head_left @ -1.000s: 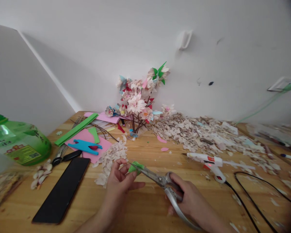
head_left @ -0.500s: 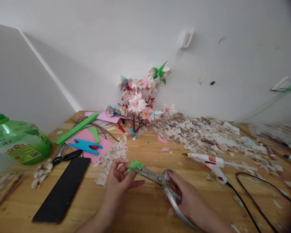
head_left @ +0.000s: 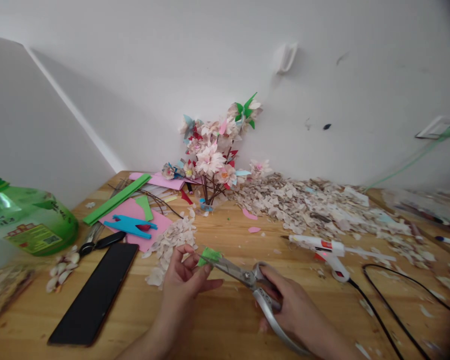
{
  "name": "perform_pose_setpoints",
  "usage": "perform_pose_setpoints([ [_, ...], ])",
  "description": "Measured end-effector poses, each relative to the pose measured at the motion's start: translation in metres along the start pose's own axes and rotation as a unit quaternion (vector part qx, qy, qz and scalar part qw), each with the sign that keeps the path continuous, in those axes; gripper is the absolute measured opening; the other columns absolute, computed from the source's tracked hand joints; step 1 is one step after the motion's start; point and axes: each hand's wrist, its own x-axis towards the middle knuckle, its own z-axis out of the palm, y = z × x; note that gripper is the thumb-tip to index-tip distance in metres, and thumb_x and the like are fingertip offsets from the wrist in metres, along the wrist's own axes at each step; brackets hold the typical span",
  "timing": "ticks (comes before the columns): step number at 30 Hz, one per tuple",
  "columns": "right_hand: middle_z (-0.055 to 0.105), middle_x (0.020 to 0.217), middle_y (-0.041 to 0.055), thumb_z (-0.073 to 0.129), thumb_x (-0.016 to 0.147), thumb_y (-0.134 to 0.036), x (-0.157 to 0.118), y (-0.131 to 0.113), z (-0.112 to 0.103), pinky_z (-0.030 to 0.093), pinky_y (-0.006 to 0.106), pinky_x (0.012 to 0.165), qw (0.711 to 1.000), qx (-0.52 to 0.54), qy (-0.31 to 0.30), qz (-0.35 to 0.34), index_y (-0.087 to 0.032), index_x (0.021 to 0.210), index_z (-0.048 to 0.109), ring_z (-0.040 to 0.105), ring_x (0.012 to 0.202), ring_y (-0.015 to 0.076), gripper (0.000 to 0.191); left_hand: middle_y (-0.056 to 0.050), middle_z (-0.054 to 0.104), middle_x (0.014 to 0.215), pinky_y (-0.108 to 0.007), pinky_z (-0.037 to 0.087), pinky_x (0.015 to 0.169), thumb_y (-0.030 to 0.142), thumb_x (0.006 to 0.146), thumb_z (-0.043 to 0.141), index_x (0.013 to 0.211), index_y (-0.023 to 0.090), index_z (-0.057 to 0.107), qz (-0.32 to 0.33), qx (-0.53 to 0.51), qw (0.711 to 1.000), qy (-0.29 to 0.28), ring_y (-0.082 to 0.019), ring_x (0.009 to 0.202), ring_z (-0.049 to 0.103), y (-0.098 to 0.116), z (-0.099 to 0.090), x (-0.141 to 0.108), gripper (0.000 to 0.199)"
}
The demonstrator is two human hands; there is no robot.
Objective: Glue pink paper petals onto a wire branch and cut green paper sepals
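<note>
Between the thumb and fingers of my left hand (head_left: pixel 187 277) is a small piece of green paper (head_left: pixel 211 256). My right hand (head_left: pixel 290 300) grips a pair of metal scissors (head_left: pixel 243 274), with fingers through the handles. The blades point left and lie at the green paper, their tips close to my left fingertips. Whether the blades are fully closed on the paper is hard to make out. Behind my left hand lies a pile of pale petal-like pieces (head_left: pixel 178 237). A white glue gun (head_left: pixel 322 247) rests to the right of the scissors.
Handmade flowers (head_left: pixel 212 160) stand at the back by the wall, beside a wide heap of dry pale flakes (head_left: pixel 303 205). On the left are a black phone (head_left: pixel 95 295), a green bottle (head_left: pixel 33 220), a blue clip-like strip (head_left: pixel 131 226) and pink paper (head_left: pixel 159 220). A black cable (head_left: pixel 375 310) runs at right.
The green paper looks flatter and turned slightly between the blades. Both hands keep nearly the same place; the whole view has shifted a little.
</note>
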Motion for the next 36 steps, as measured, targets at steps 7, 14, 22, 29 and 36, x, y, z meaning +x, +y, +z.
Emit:
perform_pose_setpoints([
  [7,0.046,0.060,-0.0080,0.067,0.051,-0.022,0.003,0.005,0.004,0.033,0.019,0.050,0.999,0.034,0.001,0.014,-0.023,0.070,0.039,0.041,0.055,0.0117,0.034,0.005,0.064,0.069,-0.034,0.057,0.054,0.015,0.056,0.074,0.082,0.023,0.038,-0.011,0.000,1.000,0.003,-0.016,0.068,0.063,0.002,0.000,-0.001,0.045],
  [14,0.042,0.056,-0.0093,0.067,0.051,-0.020,0.001,0.006,0.005,0.029,0.019,0.048,1.000,0.017,0.005,0.018,-0.023,0.070,0.040,0.036,0.052,0.0106,0.033,0.005,0.061,0.070,-0.032,0.057,0.054,0.014,0.058,0.073,0.081,0.022,0.041,-0.010,-0.011,1.000,0.006,-0.012,0.065,0.060,0.006,0.004,-0.003,0.040],
  [22,0.059,0.078,-0.0019,0.070,0.049,-0.024,0.002,0.006,0.002,0.039,0.023,0.058,1.000,0.024,0.006,0.011,-0.022,0.082,0.051,0.052,0.067,0.0174,0.038,0.006,0.060,0.067,-0.033,0.057,0.052,0.015,0.053,0.076,0.077,0.021,0.041,-0.011,-0.018,1.000,0.010,-0.014,0.065,0.062,0.006,0.005,-0.003,0.043],
  [29,0.059,0.100,0.0056,0.070,0.051,-0.024,0.001,0.014,0.005,0.042,0.031,0.075,0.999,0.029,0.013,-0.029,-0.021,0.098,0.053,0.053,0.089,0.0255,0.050,0.007,0.060,0.067,-0.032,0.057,0.052,0.015,0.054,0.076,0.074,0.021,0.040,-0.006,-0.018,1.000,0.020,-0.012,0.063,0.061,0.006,0.007,-0.003,0.041],
  [36,0.059,0.093,0.0031,0.070,0.052,-0.028,0.001,0.009,0.005,0.043,0.029,0.070,0.999,0.046,0.010,-0.028,-0.021,0.094,0.053,0.054,0.081,0.0225,0.046,0.007,0.060,0.067,-0.033,0.057,0.054,0.015,0.054,0.075,0.076,0.021,0.039,0.004,-0.011,1.000,0.005,-0.010,0.061,0.059,0.002,0.004,-0.002,0.042],
])
